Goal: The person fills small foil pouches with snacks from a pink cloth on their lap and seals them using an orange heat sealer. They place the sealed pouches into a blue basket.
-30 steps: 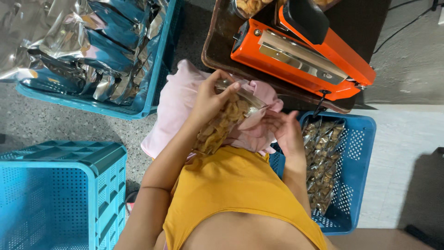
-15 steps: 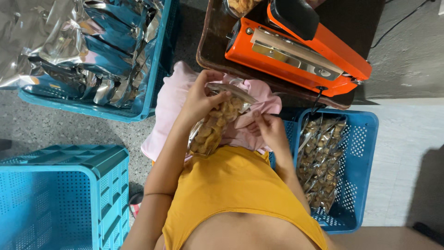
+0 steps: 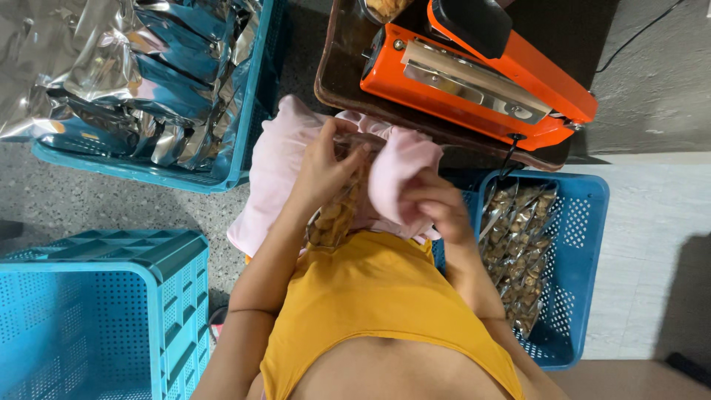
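My left hand [image 3: 326, 159] grips the top of a clear pouch of brown snack pieces [image 3: 337, 215], held upright over my lap. My right hand [image 3: 437, 204] holds a fold of pink cloth [image 3: 396, 174] pressed against the pouch's right side. The pink cloth spreads over my lap, and part of the pouch is hidden behind it. An orange heat sealer [image 3: 481, 81] stands just beyond my hands on a dark brown table [image 3: 333, 81].
A blue crate [image 3: 585, 215] at my right holds several filled clear pouches. A blue crate [image 3: 237, 163] at the upper left holds silver foil bags. An upturned blue crate [image 3: 96, 311] stands at the lower left on the speckled floor.
My right hand has taken up the pink cloth and brought it against the pouch. The pouch has come lower and closer to my body.
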